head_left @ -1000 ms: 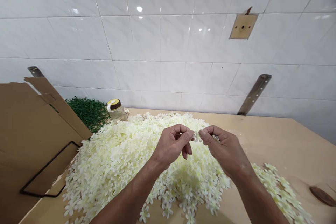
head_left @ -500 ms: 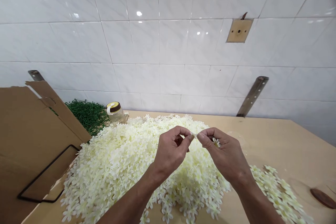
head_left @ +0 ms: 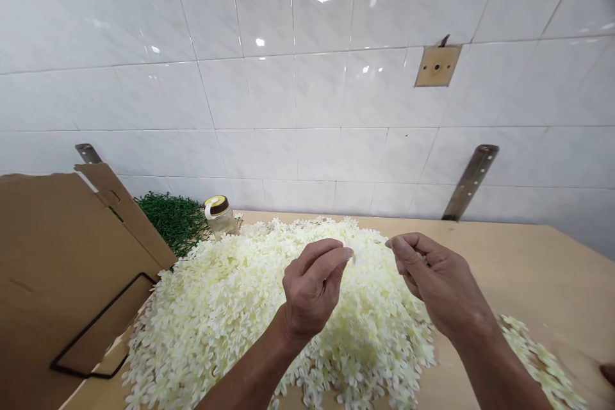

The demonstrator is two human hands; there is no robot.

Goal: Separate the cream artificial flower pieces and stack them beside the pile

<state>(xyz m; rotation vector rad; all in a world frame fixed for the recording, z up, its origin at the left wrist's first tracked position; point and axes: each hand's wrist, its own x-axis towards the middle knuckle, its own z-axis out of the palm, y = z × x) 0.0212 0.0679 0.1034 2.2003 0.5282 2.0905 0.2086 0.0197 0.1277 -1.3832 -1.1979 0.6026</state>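
Here we are with both hands up over the flowers, well apart from each other. Our left hand [head_left: 314, 288], just left of the right hand and lower, has its thumb and index finger pressed together at the tips; whether anything sits between them we cannot tell. Our right hand [head_left: 444, 285] pinches too, thumb against index finger, and again we can't make out what, if anything, is in there.

Below them, filling the lower middle of the frame, spreads the big heap of white artificial flowers [head_left: 240, 295], pale yellow showing among the petals, all on the desk [head_left: 523, 262]. A smaller scatter of flowers [head_left: 541, 362] lies at lower right, beyond our right forearm.

Behind the heap, left of centre, stands a bottle [head_left: 223, 223] with a brown-and-yellow lid [head_left: 217, 205], and just beside it bunches dark green artificial greenery [head_left: 170, 221]. Over at lower left we have cardboard [head_left: 62, 275] with a black metal frame [head_left: 72, 371] in front.
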